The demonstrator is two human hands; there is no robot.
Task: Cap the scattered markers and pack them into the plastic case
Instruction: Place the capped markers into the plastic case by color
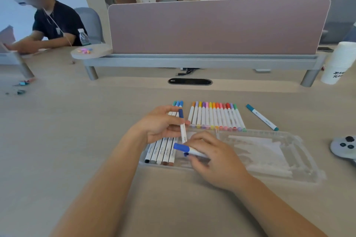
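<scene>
the left hand [159, 125] pinches a dark-blue marker [183, 131] over the left end of the plastic case [250, 152]. the right hand [215, 159] curls round a blue marker [182, 148] low inside that end. recommended: press each cap fully home, then lay each barrel parallel beside the packed markers [161, 152] in the case.

Plastic case [269, 152] on table [77, 140], centre-right. Packed markers [161, 152] in its left end. Left hand [163, 123] with left-hand marker [182, 127] and right hand [213, 158] with right-hand marker [185, 149] are over that end. Marker row [217, 117] just behind case, with lone marker [262, 117] to its right. Controller [342, 146] far right, divider [217, 27] behind all.
</scene>
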